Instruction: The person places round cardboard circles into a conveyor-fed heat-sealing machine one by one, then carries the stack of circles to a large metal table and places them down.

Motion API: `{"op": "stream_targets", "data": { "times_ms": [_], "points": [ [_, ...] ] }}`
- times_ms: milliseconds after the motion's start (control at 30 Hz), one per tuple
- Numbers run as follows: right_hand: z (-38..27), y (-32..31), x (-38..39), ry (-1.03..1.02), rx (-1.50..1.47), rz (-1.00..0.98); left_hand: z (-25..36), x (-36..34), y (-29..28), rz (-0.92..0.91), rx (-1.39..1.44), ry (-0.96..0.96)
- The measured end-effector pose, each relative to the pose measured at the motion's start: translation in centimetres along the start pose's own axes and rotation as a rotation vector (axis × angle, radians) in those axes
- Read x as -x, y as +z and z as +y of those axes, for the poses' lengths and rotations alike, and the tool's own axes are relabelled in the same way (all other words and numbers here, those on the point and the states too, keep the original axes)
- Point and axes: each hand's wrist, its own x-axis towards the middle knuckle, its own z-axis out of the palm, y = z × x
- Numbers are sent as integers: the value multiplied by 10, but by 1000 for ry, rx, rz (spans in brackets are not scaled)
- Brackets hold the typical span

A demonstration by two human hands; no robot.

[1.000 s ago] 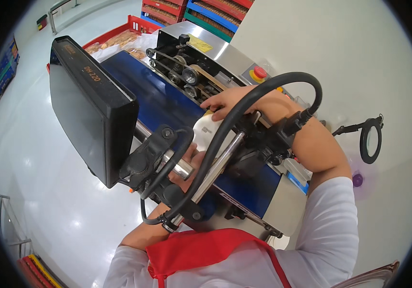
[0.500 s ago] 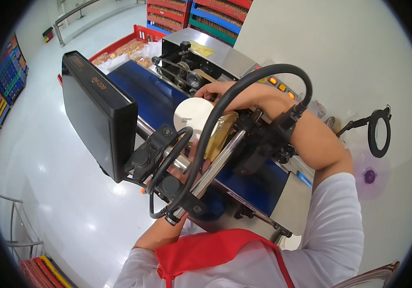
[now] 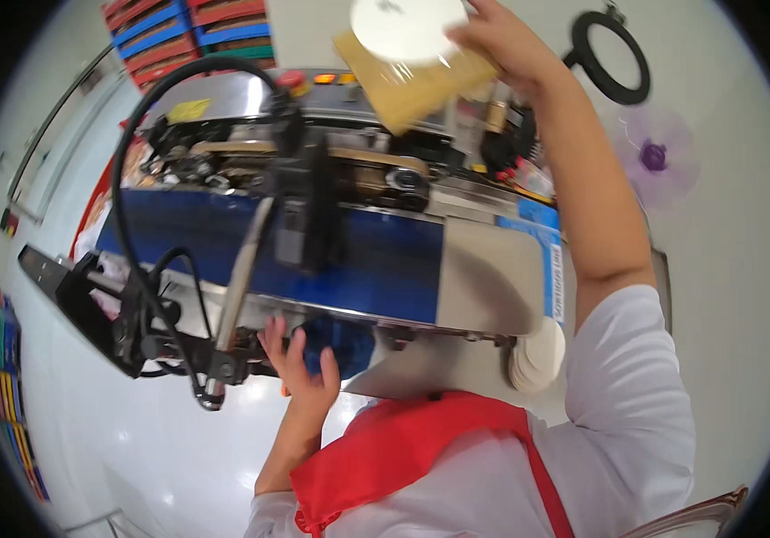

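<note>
Up at the far side, beyond the machine, my right hand [image 3: 506,49] grips a flat gold-yellow packet [image 3: 416,90] with shiny clear wrap by its right part. A white round disc [image 3: 407,31] with a small dark mark lies against the packet, the fingertips at its edge. Both are partly cut off by the top of the picture. My left hand [image 3: 304,363] holds nothing, fingers spread, beside the near edge of the conveyor machine. Its blue belt [image 3: 385,269] runs below a black print head [image 3: 300,206] on a metal bar.
A stack of white discs [image 3: 539,359] stands by the right end of the belt. Cables and a tilted black screen [image 3: 71,309] hang at the left. Behind are stacked crates [image 3: 147,36], a ring-shaped magnifier [image 3: 611,56] and a purple fan [image 3: 654,157].
My right hand has lifted the packet and disc from over the belt, up and to the right. My left hand has let go of them and opened. The view has turned rightward.
</note>
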Motion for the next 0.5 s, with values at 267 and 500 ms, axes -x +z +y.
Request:
{"op": "stream_targets", "data": {
  "times_ms": [267, 500],
  "points": [
    [89, -15, 198, 242, 214, -333, 102, -30, 57, -206, 400, 301],
    [136, -73, 280, 405, -349, 330, 151, -34, 95, -463, -14, 238]
  ]
}}
